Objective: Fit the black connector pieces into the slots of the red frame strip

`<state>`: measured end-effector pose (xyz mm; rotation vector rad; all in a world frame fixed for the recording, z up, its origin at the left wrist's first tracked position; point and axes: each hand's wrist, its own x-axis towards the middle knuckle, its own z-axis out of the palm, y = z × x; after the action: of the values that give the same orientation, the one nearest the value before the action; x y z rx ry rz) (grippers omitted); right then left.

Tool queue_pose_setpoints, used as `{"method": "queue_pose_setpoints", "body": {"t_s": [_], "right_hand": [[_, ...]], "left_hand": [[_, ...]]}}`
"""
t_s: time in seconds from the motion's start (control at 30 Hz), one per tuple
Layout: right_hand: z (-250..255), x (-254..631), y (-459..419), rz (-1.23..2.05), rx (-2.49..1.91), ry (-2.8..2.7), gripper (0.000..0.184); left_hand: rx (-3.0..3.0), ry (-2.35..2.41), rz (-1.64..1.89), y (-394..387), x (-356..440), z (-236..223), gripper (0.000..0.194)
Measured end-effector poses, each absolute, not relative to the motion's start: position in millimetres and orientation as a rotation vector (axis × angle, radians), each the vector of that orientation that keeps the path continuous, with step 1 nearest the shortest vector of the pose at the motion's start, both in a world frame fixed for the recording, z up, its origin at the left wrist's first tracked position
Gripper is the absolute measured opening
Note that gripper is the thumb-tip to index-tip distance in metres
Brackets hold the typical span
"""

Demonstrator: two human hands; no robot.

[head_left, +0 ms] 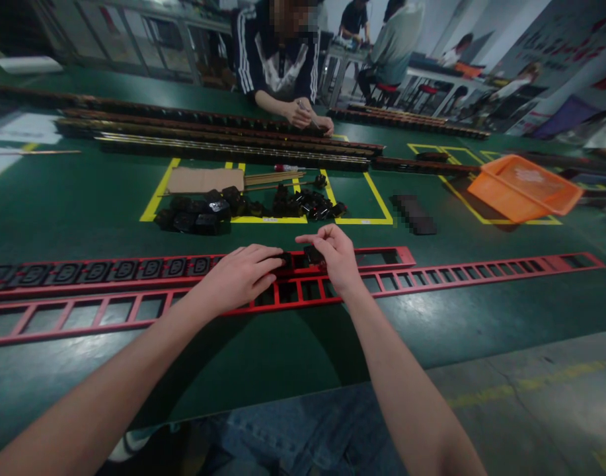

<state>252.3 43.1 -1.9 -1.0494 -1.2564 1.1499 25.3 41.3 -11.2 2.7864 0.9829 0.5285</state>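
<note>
A long red slotted rail lies across the table, its left part filled with a row of black power sockets. My left hand lies over this rail, fingers stretched out, the fingertips at a small black piece in it. Just to the right, my right hand pinches a black socket between thumb and fingers, index finger pointing left, above the rail's slots. Nearer to me runs a second red rail with open slots. Part of both rails is hidden under my hands.
Beyond the rails are piles of black sockets and small black parts, a cardboard piece and an orange basket. Long dark rails lie farther back. A co-worker sits across the table holding a thin tool.
</note>
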Motion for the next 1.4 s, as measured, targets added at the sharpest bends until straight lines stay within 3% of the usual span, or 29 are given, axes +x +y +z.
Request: {"method": "queue_pose_setpoints", "body": {"t_s": [0.13, 0.3, 0.8, 1.17, 1.4], "right_hand": [[-1.9, 254.6, 42.5, 1.211, -1.061, -1.252, 0.011], [-3.2, 256.3, 42.3, 1.212, -1.039, -1.332, 0.021], [-13.7, 262.7, 47.3, 0.78, -1.11, -1.674, 0.044], [-10.9, 258.9, 41.9, 0.676, -1.149, -1.768, 0.048], [0.0, 254.5, 33.5, 0.446, -1.242, -1.922, 0.041]], "left_hand": [[2.773, 0.979, 0.551, 41.0, 25.5, -11.3, 0.032], [2.764, 0.975, 0.563, 40.8, 25.8, -10.2, 0.032], [2.783, 0.986, 0.535, 40.0, 26.6, -7.9, 0.033], [2.768, 0.98, 0.567, 40.7, 25.6, -10.3, 0.033], [2.804, 0.997, 0.535, 39.5, 26.0, -9.3, 0.033]]}}
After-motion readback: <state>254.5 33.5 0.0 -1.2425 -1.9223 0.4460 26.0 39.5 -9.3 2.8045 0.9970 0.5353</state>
